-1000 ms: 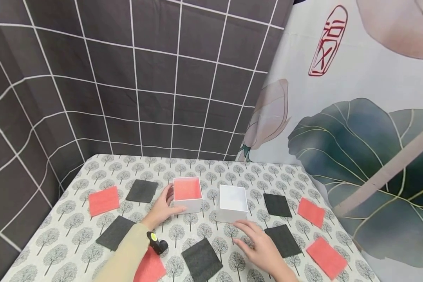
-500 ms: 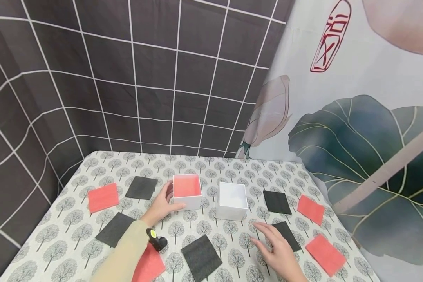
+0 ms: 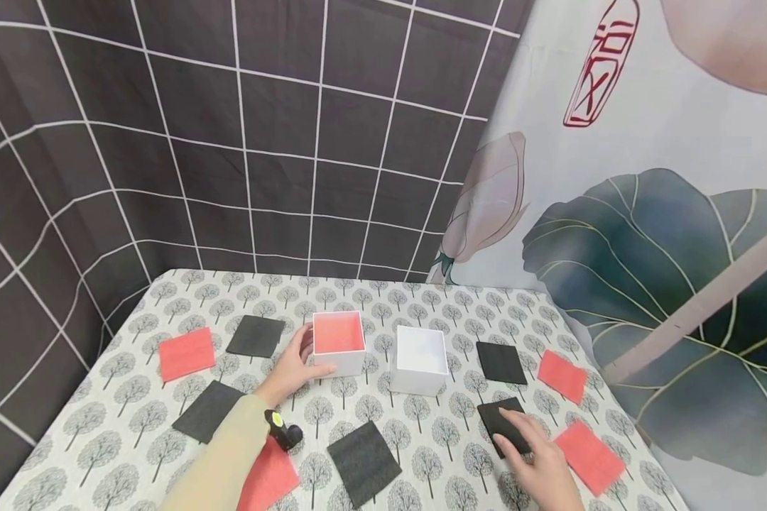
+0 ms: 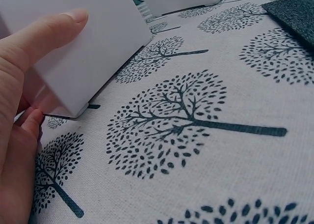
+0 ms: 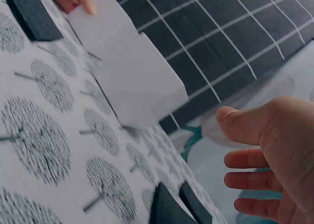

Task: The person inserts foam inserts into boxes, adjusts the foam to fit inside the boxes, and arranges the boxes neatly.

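Two boxes: a white square open box with a red foam liner (image 3: 339, 342) and a plain white square open box (image 3: 420, 359) stand side by side, slightly apart, near the middle of the tabletop (image 3: 422, 312), which wears a tree-patterned cloth.
Left hand: the left hand (image 3: 292, 369) grips the lined box at its left wall, thumb along the near face, fingers around the far side; the left wrist view shows the thumb (image 4: 46, 35) flat on the white wall.
Right hand: the right hand (image 3: 540, 465) lies with its fingers straight and close together on a dark grey foam square (image 3: 502, 424) toward the near right of the tabletop; in the right wrist view the fingers (image 5: 248, 160) are extended and slightly apart. Whether they press on the foam cannot be told.
Where that square lies: in front of and to the right of the plain box, well apart from it, between it and the near right corner.
Other dark squares: one (image 3: 501, 362) just right of the plain box, one (image 3: 363, 463) by the near edge, one (image 3: 256, 336) left of the lined box, one (image 3: 207, 411) toward the left edge.
Red squares: red foam squares lie by the left edge (image 3: 187, 353), under the left sleeve at the near edge (image 3: 270, 477), and two by the right edge (image 3: 562, 376) (image 3: 589, 455).
Wrist: a small black device with a yellow-green dot (image 3: 283, 429) sits at the left wrist.
Backdrop: dark grid-patterned cloth (image 3: 262, 142) behind, a lotus-print cloth (image 3: 645, 213) at the right.
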Action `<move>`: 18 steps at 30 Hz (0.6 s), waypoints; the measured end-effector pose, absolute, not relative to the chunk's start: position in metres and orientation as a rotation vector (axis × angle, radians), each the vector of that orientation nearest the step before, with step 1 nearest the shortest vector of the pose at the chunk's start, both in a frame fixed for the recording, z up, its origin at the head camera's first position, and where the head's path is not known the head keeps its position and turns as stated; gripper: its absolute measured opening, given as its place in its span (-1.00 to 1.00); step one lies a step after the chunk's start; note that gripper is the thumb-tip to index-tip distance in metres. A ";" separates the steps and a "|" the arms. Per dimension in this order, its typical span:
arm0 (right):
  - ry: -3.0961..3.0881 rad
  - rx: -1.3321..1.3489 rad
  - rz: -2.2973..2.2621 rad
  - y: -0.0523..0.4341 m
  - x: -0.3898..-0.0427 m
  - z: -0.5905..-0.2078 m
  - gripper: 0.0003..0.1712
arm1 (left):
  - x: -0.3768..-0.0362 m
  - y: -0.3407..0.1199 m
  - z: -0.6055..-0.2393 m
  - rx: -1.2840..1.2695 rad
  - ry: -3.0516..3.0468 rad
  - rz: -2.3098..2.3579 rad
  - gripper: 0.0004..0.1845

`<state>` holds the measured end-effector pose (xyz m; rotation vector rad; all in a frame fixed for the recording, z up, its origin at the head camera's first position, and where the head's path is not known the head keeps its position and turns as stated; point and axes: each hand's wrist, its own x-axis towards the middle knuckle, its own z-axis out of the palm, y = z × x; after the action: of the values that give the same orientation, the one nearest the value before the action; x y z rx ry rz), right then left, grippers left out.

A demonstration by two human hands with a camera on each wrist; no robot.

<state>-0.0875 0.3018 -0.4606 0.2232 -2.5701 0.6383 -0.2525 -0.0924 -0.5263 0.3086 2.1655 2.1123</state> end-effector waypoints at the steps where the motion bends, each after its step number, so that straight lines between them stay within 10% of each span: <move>1: -2.584 0.202 0.635 0.305 -0.086 -0.460 -0.52 | -0.253 -0.092 -0.526 0.315 2.170 2.111 0.17; 18: -2.685 -0.057 0.588 0.374 -0.075 -0.465 -0.50 | -0.250 -0.092 -0.524 0.310 2.200 2.076 0.17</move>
<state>-0.0753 0.3739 -0.4649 -0.0566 -2.6851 0.5884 -0.2501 -0.0918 -0.5238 0.3103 2.1997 2.0764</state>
